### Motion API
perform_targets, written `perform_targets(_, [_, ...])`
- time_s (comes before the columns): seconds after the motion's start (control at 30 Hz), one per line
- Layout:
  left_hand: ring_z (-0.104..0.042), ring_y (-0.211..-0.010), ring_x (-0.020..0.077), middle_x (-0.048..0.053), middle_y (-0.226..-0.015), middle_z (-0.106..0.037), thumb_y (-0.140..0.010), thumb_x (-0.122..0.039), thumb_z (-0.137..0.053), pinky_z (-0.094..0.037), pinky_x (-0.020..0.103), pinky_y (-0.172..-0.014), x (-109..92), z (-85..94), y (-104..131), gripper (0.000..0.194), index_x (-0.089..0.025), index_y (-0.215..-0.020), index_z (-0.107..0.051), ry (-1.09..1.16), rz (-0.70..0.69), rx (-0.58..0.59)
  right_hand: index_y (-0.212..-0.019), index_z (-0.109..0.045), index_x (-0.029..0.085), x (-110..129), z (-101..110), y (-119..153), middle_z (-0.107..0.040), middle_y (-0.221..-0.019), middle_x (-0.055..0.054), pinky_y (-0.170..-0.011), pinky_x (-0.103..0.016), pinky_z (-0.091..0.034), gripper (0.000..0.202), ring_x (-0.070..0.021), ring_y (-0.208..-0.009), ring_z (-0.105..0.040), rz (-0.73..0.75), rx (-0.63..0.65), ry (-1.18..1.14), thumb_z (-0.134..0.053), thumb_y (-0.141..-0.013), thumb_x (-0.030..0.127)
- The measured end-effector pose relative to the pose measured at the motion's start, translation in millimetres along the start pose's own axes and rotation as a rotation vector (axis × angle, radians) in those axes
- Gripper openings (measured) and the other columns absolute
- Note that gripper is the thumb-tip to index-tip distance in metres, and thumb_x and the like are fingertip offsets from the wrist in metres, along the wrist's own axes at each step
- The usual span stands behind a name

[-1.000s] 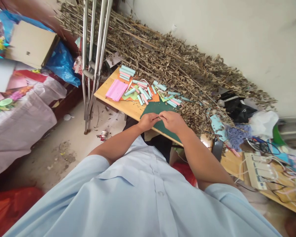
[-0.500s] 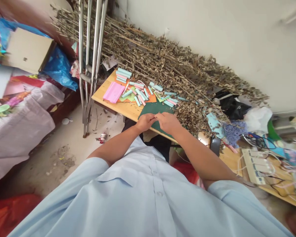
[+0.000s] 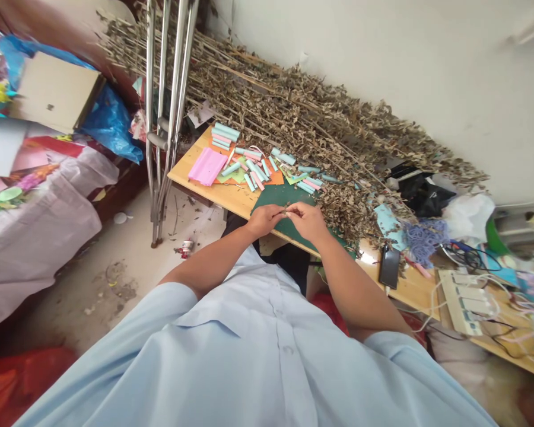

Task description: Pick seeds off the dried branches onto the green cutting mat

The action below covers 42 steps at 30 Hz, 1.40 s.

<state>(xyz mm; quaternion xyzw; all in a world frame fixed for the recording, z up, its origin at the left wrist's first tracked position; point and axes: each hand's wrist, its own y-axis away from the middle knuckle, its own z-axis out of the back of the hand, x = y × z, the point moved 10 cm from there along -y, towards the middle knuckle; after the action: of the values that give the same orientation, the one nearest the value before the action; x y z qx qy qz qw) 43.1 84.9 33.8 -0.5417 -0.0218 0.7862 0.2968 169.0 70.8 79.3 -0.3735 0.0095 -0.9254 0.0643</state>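
My left hand (image 3: pixel 265 220) and my right hand (image 3: pixel 308 222) meet fingertip to fingertip over a dark green mat (image 3: pixel 271 196) at the table's front edge. Both are closed in a pinch. Something tiny and dull-coloured seems to sit between the fingertips, too small to name. Right of my right hand lies a heap of crumbled dried leaves (image 3: pixel 345 213), partly covering the mat. Beyond the hands are several pale blue and pink paper rolls (image 3: pixel 258 171) on orange and green paper, with a folded pink sheet (image 3: pixel 207 166) to their left.
Long dried leafy stalks (image 3: pixel 293 101) lie along the wall behind the table (image 3: pixel 182 173). Metal crutches (image 3: pixel 173 118) stand at its left end. A phone (image 3: pixel 388 267) with a cable and a power strip (image 3: pixel 460 302) lie to the right. A cloth-covered surface (image 3: pixel 40 237) stands at left.
My right hand has shifted slightly right, its fingertips now a little apart from the left hand's. My right forearm has drawn inward, showing more of the phone. The view has shifted slightly.
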Motion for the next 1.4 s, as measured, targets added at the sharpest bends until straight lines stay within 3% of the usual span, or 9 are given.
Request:
perform_targets(0.13, [-0.070, -0.101, 0.0193, 0.008, -0.109, -0.076, -0.099, -0.036, -0.059, -0.053, 0.030, -0.091, 0.7, -1.6, 0.4, 0.030, -0.020, -0.118, -0.075, 0.004, -0.006, 0.004, -0.107, -0.066, 0.021, 7.2, 0.3, -2.1, -0.075, -0.091, -0.003, -0.081, -0.033, -0.056, 0.022, -0.0189, -0.082, -0.070, 0.033, -0.029, 0.018, -0.059, -0.087, 0.028])
perform_targets(0.27, [-0.070, -0.101, 0.0200, 0.008, -0.110, -0.076, -0.098, -0.034, -0.059, -0.053, 0.031, -0.091, 4.3, -2.3, 1.1, 0.028, -0.019, -0.116, -0.075, -0.021, 0.011, -0.002, -0.116, -0.061, 0.019, 31.9, 0.0, -1.8, -0.073, -0.091, -0.005, -0.080, -0.032, -0.051, 0.028, -0.0206, -0.083, -0.069, 0.146, 0.002, 0.227, -0.053, -0.089, 0.022])
perform_targets(0.43, [-0.068, -0.091, 0.0179, 0.007, -0.095, -0.074, -0.100, -0.031, -0.055, -0.052, 0.028, -0.085, 0.0, -1.4, 1.9, 0.025, -0.017, -0.108, -0.074, -0.050, -0.016, 0.008, -0.116, -0.059, 0.016, 65.7, -10.7, 2.5, -0.071, -0.094, -0.011, -0.074, -0.031, -0.041, 0.027, -0.0242, -0.088, -0.065, 0.289, 0.147, 0.628, -0.041, -0.097, 0.019])
perform_targets(0.6, [-0.063, -0.079, 0.0146, 0.004, -0.081, -0.068, -0.101, -0.035, -0.054, -0.049, 0.025, -0.076, -4.6, 0.9, 2.2, 0.029, -0.016, -0.088, -0.072, -0.052, -0.027, -0.004, -0.113, -0.060, 0.014, 79.2, -18.6, 10.2, -0.068, -0.088, -0.013, -0.066, -0.031, -0.033, 0.028, -0.0254, -0.083, -0.062, 0.341, 0.311, 0.911, -0.036, -0.098, 0.014])
perform_targets(0.73, [-0.064, -0.078, 0.0148, 0.004, -0.079, -0.067, -0.100, -0.030, -0.051, -0.051, 0.025, -0.075, -4.6, 0.0, 2.2, 0.030, -0.015, -0.083, -0.071, -0.027, -0.042, -0.010, -0.108, -0.061, 0.011, 88.3, -27.1, 14.0, -0.068, -0.088, -0.017, -0.069, -0.032, -0.037, 0.026, -0.0269, -0.087, -0.062, 0.352, 0.391, 0.952, -0.038, -0.095, 0.009])
perform_targets(0.97, [-0.069, -0.092, 0.0183, 0.007, -0.093, -0.074, -0.090, -0.016, -0.057, -0.056, 0.030, -0.084, 2.4, 0.1, 2.9, 0.018, -0.016, -0.093, -0.075, 0.033, -0.032, -0.013, -0.114, -0.062, 0.006, 105.7, -46.9, 12.4, -0.071, -0.095, -0.024, -0.076, -0.037, -0.044, 0.031, -0.0315, -0.094, -0.064, 0.306, 0.452, 0.948, -0.040, -0.092, 0.005])
perform_targets(1.1, [-0.069, -0.088, 0.0171, 0.006, -0.092, -0.074, -0.097, -0.024, -0.055, -0.055, 0.028, -0.084, 3.1, -1.4, 2.2, 0.022, -0.016, -0.094, -0.076, 0.001, -0.008, -0.016, -0.109, -0.064, 0.011, 87.3, -26.3, 5.0, -0.072, -0.092, -0.019, -0.077, -0.034, -0.046, 0.025, -0.0297, -0.093, -0.067, 0.268, 0.356, 0.821, -0.045, -0.093, 0.012])
perform_targets(1.23, [-0.070, -0.100, 0.0186, 0.007, -0.108, -0.076, -0.098, -0.035, -0.059, -0.054, 0.030, -0.093, 2.0, -2.6, 1.4, 0.026, -0.019, -0.111, -0.075, 0.003, 0.003, -0.013, -0.111, -0.063, 0.020, 41.3, 19.9, -7.8, -0.075, -0.097, -0.009, -0.084, -0.034, -0.051, 0.021, -0.0237, -0.091, -0.071, 0.098, 0.071, 0.418, -0.051, -0.096, 0.027])
perform_targets(1.4, [-0.071, -0.102, 0.0196, 0.008, -0.110, -0.076, -0.098, -0.039, -0.060, -0.054, 0.030, -0.093, 2.9, -1.9, 1.1, 0.029, -0.019, -0.113, -0.076, -0.007, 0.019, -0.002, -0.108, -0.064, 0.020, 10.1, 16.7, -0.5, -0.075, -0.093, -0.005, -0.083, -0.033, -0.057, 0.022, -0.0192, -0.085, -0.072, 0.015, 0.006, 0.053, -0.060, -0.089, 0.030])
